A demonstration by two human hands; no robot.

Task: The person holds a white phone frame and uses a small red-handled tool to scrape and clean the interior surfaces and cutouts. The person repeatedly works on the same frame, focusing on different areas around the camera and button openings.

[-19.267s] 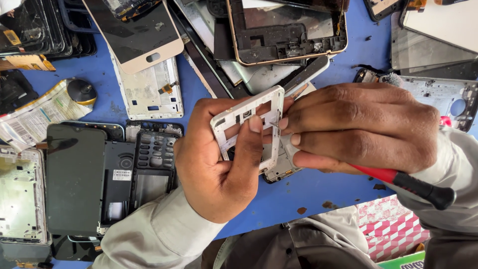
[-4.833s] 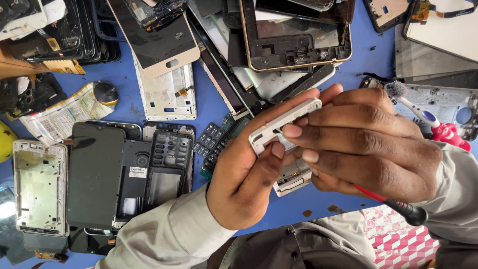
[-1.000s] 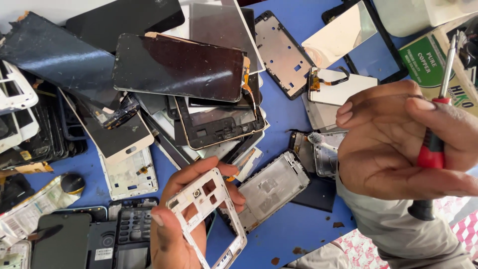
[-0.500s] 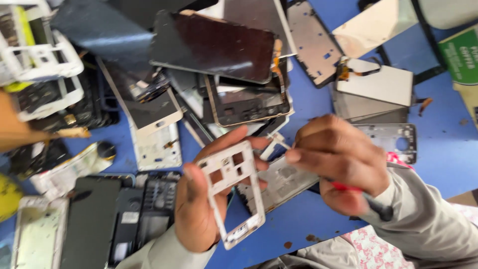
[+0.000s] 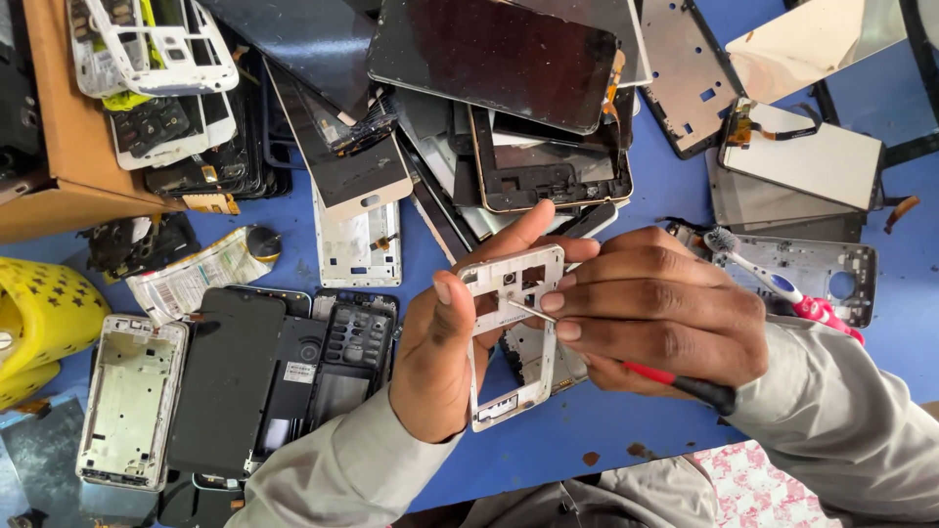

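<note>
Head view: left hand (image 5: pixel 440 362) clamps a white phone frame (image 5: pixel 509 337) (right hand (image 5: pixel 665 318) grips a screwdriver (image 5: pixel 675 379)).

We see a white phone frame (image 5: pixel 509 337), a thin plastic rectangle with cut-outs, held upright and slightly tilted above the blue table. The screwdriver (image 5: pixel 675 379), red-shafted with a black handle end, lies nearly level, its thin metal tip touching the frame's upper part
</note>
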